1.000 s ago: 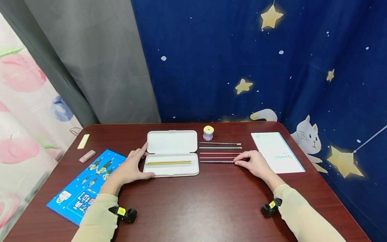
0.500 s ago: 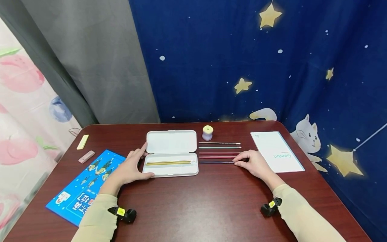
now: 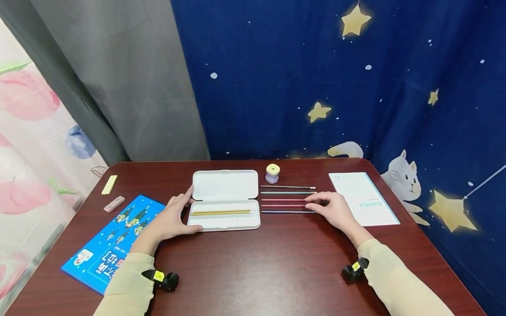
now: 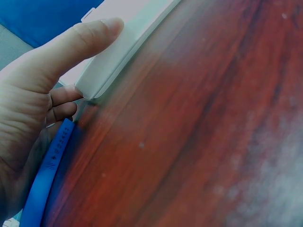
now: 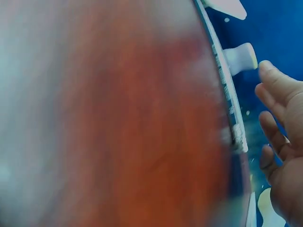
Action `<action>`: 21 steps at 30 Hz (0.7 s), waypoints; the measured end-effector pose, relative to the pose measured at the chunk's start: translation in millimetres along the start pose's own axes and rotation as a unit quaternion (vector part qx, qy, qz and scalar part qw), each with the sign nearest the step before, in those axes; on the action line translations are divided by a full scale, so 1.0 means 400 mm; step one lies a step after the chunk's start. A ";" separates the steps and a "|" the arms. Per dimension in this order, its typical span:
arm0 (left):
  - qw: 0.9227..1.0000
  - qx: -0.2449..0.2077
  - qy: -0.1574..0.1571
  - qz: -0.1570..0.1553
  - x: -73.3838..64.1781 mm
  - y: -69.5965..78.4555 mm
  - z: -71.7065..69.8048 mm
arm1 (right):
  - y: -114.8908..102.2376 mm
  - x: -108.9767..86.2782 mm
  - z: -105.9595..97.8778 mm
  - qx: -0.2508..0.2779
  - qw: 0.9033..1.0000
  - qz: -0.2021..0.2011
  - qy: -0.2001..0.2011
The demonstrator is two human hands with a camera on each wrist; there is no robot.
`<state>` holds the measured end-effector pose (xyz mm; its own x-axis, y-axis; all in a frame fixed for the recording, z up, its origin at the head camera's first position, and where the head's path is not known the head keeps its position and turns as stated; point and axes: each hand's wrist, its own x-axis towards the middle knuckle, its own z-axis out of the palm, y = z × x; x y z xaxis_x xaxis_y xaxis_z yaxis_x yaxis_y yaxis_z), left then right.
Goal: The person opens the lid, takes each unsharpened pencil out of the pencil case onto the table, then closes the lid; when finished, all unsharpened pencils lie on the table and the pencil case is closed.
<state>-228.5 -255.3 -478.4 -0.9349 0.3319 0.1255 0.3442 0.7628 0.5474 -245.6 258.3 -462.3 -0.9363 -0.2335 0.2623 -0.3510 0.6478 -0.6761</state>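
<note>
An open white pencil case [image 3: 225, 223] lies on the table, with yellow pencils [image 3: 221, 213] in its tray. My left hand [image 3: 170, 221] grips the case's left end; in the left wrist view the thumb presses its top edge and the other fingers bend behind its corner. To the right of the case several pencils lie in a row. My right hand [image 3: 332, 210] is at the right ends of the red pencils [image 3: 282, 206], thumb and forefinger a little apart. The dark pencil [image 3: 286, 212] lies in front of them, also large in the right wrist view.
A yellow-and-purple spool-shaped item [image 3: 272, 174] stands behind the pencils, near a teal pencil [image 3: 287, 192] and a black one [image 3: 287, 187]. A white notebook [image 3: 361, 199] lies right. At left are a blue booklet [image 3: 106, 245], a pink eraser [image 3: 114, 204] and a yellow bar [image 3: 109, 184].
My right hand has let go of the dark pencil's end and moved slightly back to the red pencils. The dark pencil stays on the table; my left hand keeps its place on the case.
</note>
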 end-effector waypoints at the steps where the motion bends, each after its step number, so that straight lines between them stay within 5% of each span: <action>1: 1.000 -0.001 0.000 0.001 0.000 0.001 0.001 | -0.006 0.004 -0.002 0.018 1.000 0.004 0.003; 8: 1.000 -0.003 0.001 0.002 0.000 0.002 0.004 | -0.067 0.041 0.017 0.087 0.996 0.003 -0.012; 21: 1.000 0.002 0.002 0.000 -0.001 -0.004 0.001 | -0.187 0.109 0.158 0.077 0.992 -0.048 -0.090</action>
<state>-228.7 -256.4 -479.7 -0.9351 0.3304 0.1282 0.3448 0.7649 0.5441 -261.0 153.7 -443.9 -0.8803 -0.4235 0.2138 -0.4242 0.5011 -0.7543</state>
